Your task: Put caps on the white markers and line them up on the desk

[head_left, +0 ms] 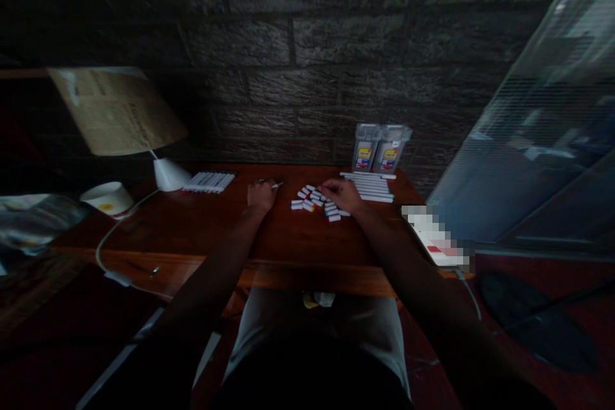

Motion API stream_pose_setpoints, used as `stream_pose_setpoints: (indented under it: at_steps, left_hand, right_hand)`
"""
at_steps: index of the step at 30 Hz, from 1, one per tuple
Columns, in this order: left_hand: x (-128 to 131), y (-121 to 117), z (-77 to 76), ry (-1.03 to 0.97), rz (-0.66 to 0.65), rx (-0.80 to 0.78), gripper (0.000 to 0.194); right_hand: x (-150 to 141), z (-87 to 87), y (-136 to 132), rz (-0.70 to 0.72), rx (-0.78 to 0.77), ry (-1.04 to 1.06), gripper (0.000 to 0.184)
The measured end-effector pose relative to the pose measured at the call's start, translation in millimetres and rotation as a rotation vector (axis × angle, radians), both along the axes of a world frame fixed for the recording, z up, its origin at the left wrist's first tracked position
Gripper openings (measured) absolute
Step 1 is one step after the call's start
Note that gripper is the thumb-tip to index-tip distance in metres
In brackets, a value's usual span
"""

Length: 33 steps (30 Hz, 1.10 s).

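My left hand (pixel 261 195) is closed around a white marker (pixel 277 185), whose end sticks out to the right of the fingers. Just right of the desk's middle lies a loose pile of short white marker caps (pixel 307 204) with coloured ends. My right hand (pixel 342 193) reaches over this pile, thumb and fingertips pinched on a marker cap (pixel 323 197) at its edge; the fingers partly hide it. Behind the right hand, several white markers (pixel 375 188) lie side by side. A second row of markers (pixel 209 181) rests to the left of my left hand.
Two clear plastic marker cases (pixel 377 147) stand against the brick wall (pixel 288 77). A lamp (pixel 168 174) and a paper cup (pixel 108 198) occupy the desk's left end, with a white cable (pixel 100 245) hanging over its front edge. A pixelated white object (pixel 435 237) sits at the right edge.
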<state>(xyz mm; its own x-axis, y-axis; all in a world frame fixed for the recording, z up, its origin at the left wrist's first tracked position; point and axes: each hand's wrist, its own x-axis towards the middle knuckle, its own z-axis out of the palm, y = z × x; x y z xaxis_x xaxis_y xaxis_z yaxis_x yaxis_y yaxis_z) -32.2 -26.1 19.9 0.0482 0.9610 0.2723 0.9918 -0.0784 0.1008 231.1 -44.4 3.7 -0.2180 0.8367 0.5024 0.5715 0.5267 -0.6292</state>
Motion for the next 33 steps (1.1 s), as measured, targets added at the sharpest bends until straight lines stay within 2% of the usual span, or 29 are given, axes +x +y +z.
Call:
stream_pose_setpoints:
  at_steps: [3,7,13,17,26,33]
  left_hand:
    - [5,-2,1.7,-0.098,-0.122,0.071,0.031]
    - [13,-6,1.9,-0.186,-0.309,0.199,0.028]
    - [23,-10,-1.2,-0.125,-0.489,0.246,0.023]
    - [24,-10,-2.5,-0.078,-0.623,0.278,0.024]
    - [26,-14,-0.8,-0.084,-0.695,0.399,0.028]
    - [32,-20,0.3,-0.088,-0.844,0.467,0.027]
  right_hand:
    - [3,2.5,0,0.044,0.004,0.020,0.023]
    - [4,2.5,1,0.039,-0.024,0.001,0.017]
    - [2,-4.3,3,0.106,-0.146,0.018,0.016]
    - [1,-6.0,4,0.103,-0.152,0.044,0.017]
    - [-2,-0.5,-1,0.113,-0.122,0.093,0.015]
    - [-16,8.7,-14,0.186,-0.060,0.205,0.040]
